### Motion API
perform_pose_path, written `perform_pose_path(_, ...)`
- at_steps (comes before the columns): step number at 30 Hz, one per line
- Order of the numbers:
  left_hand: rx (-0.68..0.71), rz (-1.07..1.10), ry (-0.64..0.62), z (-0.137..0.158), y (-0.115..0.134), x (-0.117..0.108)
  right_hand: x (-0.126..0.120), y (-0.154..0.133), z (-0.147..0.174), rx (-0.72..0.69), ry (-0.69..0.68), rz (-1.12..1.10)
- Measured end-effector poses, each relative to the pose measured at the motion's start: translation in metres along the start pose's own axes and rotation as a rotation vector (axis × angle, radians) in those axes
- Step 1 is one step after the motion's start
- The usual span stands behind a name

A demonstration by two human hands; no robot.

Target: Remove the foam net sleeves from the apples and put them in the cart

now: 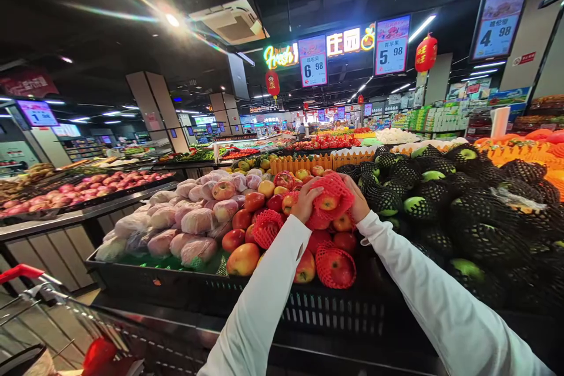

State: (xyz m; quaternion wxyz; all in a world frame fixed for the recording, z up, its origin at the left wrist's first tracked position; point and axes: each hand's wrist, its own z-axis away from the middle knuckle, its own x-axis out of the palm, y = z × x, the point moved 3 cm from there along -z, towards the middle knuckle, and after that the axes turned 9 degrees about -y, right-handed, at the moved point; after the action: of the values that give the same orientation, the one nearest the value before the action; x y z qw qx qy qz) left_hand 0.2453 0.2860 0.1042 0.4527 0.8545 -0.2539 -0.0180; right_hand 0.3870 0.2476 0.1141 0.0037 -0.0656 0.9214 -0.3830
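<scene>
Between my two hands is an apple [328, 202] wrapped in a red foam net, held over the apple pile. My left hand [305, 201] grips its left side with curled fingers. On the other side my right hand [358, 200] closes round the net's edge, some fingers hidden behind it. Just below lie loose red apples [305, 267] and another netted apple [335, 265]. A further red-netted apple [268, 228] rests left of my left hand. All of them sit in a black crate [335, 312].
Bagged pinkish fruit [198, 218] fills the crate's left part. Green fruit in black nets [484, 229] is heaped close on the right. A shopping cart [57, 299] stands at lower left. Price screens [391, 47] hang overhead. Another stand with reddish produce [88, 191] is farther left.
</scene>
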Motion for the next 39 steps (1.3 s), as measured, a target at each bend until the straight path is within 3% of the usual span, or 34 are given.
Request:
perform_pose_path(3, 0.038, -0.077, -0.073, 0.005, 0.013, 0.008, -0.003, -0.001, -0.001, 0.031, -0.003, 0.031)
perform_pose_path(8, 0.049, -0.039, -0.084, 0.007, 0.023, 0.015, -0.006, -0.008, -0.001, -0.045, -0.001, 0.122)
perform_pose_path(13, 0.025, -0.016, -0.022, 0.006, 0.024, 0.017, -0.003, -0.015, 0.004, -0.129, -0.011, 0.276)
perform_pose_path(17, 0.005, -0.072, 0.008, 0.003, 0.026, 0.018, -0.004, -0.022, 0.003, -0.197, 0.018, 0.238)
perform_pose_path(24, -0.018, -0.067, -0.031, 0.006, 0.017, 0.009, -0.012, -0.004, -0.007, -0.015, 0.153, 0.002)
perform_pose_path(29, -0.054, 0.017, 0.044, 0.0, -0.003, -0.007, -0.012, -0.003, -0.004, -0.001, 0.129, 0.202)
perform_pose_path(33, -0.011, 0.082, 0.081, -0.006, -0.007, -0.006, -0.012, -0.019, 0.003, -0.131, 0.222, 0.394)
perform_pose_path(39, -0.037, 0.124, 0.094, -0.004, 0.011, 0.009, 0.005, -0.018, 0.01, -0.138, -0.056, 0.436)
